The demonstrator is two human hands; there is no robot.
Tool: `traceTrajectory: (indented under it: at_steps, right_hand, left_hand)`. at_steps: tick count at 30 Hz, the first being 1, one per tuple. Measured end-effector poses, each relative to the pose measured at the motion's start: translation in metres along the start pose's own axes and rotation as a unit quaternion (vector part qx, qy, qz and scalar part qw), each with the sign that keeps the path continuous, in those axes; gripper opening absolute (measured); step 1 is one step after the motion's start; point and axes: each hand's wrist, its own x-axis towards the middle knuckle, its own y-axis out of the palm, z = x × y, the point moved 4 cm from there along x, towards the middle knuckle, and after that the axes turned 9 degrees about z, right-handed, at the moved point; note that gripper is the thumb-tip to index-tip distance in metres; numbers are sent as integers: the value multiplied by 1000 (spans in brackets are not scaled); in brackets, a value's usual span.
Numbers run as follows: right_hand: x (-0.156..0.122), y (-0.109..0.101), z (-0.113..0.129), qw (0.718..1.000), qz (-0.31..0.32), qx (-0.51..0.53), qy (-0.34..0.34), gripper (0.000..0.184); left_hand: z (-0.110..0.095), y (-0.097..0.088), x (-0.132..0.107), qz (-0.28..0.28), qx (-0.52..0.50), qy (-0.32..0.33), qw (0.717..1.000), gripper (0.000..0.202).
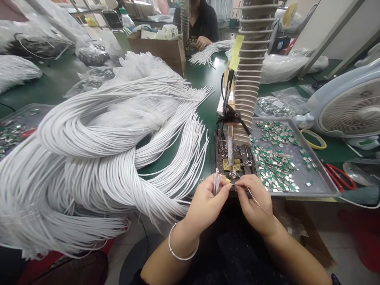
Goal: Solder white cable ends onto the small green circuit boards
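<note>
My left hand [208,200] is closed, with a bundle of white cable ends [217,183] standing up between its fingers. Its thumb and forefinger meet at a tiny piece that I cannot make out. Close on the right, my right hand [255,202] pinches a thin wire [255,200] that trails back over the hand. Both sets of fingertips almost touch, just below the tip of a soldering iron [230,152] held point-down in a stand. A yellow sponge [231,164] lies in the dark, solder-spattered base [221,150].
Large coils of white cable [97,142] cover the left side. Right, a grey tray [319,184] holds many small green circuit boards with metal connectors [276,168]. Nearby are a ribbed extraction hose [251,71], fan [353,103], red-handled tool [340,176] and yellow tape roll [313,139]. A person [204,23] sits opposite.
</note>
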Motion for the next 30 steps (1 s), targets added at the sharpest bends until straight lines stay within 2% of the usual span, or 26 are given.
traceTrajectory:
  at_steps: [7,12,16,21,30]
  right_hand:
    - [-1,1,3,999,-7,-8,-44,27]
    - [-8,1,-1,997,-65,30,27,36]
    - [-11,1,-6,992,-91,51,65,25]
    - [-3,-2,-1,997,-67,38,8,20]
    - [1,-1,2,996,-77,37,-1,24]
  left_hand:
    - [-7,1,2,5,15,-3,1000,13]
    - [-10,1,5,-22,11,-12,1000,11]
    - [-14,1,5,-31,12,-10,999,11]
    - [-19,2,5,-37,24,-4,999,10]
    - [-22,0,6,-53,38,2,998,11]
